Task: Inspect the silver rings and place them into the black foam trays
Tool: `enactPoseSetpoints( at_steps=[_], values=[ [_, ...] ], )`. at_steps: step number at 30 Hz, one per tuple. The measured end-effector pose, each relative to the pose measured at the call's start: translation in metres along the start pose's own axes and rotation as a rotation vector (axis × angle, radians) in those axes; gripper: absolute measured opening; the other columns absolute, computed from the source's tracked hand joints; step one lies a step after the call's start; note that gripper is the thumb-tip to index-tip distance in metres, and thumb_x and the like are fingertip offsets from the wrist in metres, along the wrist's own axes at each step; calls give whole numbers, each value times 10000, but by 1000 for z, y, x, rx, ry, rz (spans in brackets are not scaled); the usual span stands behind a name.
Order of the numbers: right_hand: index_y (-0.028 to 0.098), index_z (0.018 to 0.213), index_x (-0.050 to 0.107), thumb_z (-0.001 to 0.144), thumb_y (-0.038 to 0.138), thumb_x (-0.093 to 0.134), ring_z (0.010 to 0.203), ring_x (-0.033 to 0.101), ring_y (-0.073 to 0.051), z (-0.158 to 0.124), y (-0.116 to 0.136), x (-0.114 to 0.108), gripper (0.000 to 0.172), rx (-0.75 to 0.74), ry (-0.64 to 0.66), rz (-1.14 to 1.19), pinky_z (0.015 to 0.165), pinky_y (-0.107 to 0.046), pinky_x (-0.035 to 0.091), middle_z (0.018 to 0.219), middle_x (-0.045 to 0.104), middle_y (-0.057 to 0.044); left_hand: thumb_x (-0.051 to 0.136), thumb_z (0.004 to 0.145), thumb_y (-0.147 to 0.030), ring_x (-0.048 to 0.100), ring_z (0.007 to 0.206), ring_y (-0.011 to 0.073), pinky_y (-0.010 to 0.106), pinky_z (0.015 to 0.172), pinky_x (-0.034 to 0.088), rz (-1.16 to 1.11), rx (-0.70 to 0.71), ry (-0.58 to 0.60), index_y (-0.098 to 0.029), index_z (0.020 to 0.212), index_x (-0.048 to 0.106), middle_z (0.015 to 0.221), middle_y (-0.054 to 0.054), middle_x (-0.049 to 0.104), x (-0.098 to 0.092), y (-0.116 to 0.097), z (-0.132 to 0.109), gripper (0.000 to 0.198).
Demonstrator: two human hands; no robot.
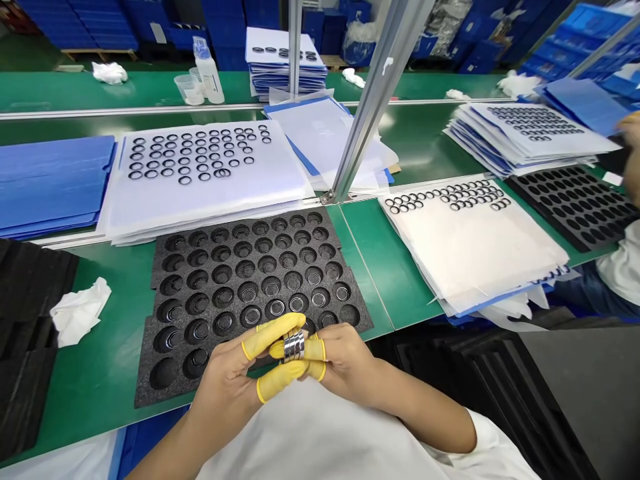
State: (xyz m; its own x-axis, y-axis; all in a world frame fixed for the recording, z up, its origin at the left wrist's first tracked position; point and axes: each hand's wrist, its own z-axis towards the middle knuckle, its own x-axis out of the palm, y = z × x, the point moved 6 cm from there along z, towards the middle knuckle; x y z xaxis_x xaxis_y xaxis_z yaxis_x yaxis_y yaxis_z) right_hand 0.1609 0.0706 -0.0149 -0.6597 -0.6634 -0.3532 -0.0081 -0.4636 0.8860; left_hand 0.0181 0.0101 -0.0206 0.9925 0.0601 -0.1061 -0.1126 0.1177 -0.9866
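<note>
Between my two hands is a short stack of shiny metal rings point(294, 346), tilted on its side. My left hand point(239, 373) pinches it from the left, with yellow finger cots on the fingertips. From the right, my right hand point(337, 357) closes on the same stack, also in yellow finger cots. Just beyond and under my hands lies a black foam tray point(145, 360) with rows of round pockets. Rings sit in many of these pockets, while a front-left and a right-hand pocket look bare. My hands hide part of the tray's near edge.
Behind the tray, white sheets point(165, 203) carry rows of dark rings. More ringed sheets point(480, 247) lie right of the metal post point(370, 100). Crumpled tissue point(83, 312) and stacked black foam point(30, 333) are at left. Another person's arm point(633, 153) shows at far right.
</note>
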Motion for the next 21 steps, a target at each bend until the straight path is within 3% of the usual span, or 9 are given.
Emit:
enactPoseSetpoints(
  at_steps=[3, 6, 9, 17, 21],
  values=[
    [143, 875, 727, 930, 593, 629, 593, 685, -111, -4, -5, 7, 464, 340, 258, 397, 588, -200, 530, 744, 748, -45, 776, 858, -184, 769, 1055, 209, 268, 916, 633, 80, 84, 0, -329, 1327, 683, 1226, 28, 780, 0, -4, 2, 500],
    [107, 1097, 710, 831, 649, 710, 526, 676, -102, -11, -1, 15, 603, 573, 424, 777, 583, -216, 555, 841, 774, -72, 759, 877, -196, 766, 1062, 190, 249, 940, 618, 126, 166, -9, -338, 1357, 656, 1221, 18, 781, 0, -10, 3, 511],
    [85, 1149, 701, 866, 667, 655, 447, 636, -78, -12, -1, 19, 649, 670, 391, 918, 533, -189, 518, 777, 768, -70, 741, 892, -195, 765, 1062, 176, 230, 943, 610, 176, 238, 7, -333, 1394, 625, 1225, 23, 778, 1, -14, 3, 534],
    [90, 940, 734, 850, 660, 673, 370, 576, -52, -8, -1, 21, 581, 744, 281, 847, 413, -150, 388, 621, 718, -5, 715, 906, -178, 760, 1073, 180, 216, 913, 614, 245, 236, 60, -337, 1431, 588, 1300, 42, 746, 1, -11, -1, 563],
    [102, 1128, 735, 845, 641, 693, 325, 503, -28, -4, 3, 19, 611, 729, 280, 858, 390, -139, 347, 572, 687, 29, 727, 902, -201, 764, 1047, 178, 222, 912, 615, 192, 196, 59, -328, 1379, 635, 1255, 34, 766, -1, -8, -1, 503]
  ],
)
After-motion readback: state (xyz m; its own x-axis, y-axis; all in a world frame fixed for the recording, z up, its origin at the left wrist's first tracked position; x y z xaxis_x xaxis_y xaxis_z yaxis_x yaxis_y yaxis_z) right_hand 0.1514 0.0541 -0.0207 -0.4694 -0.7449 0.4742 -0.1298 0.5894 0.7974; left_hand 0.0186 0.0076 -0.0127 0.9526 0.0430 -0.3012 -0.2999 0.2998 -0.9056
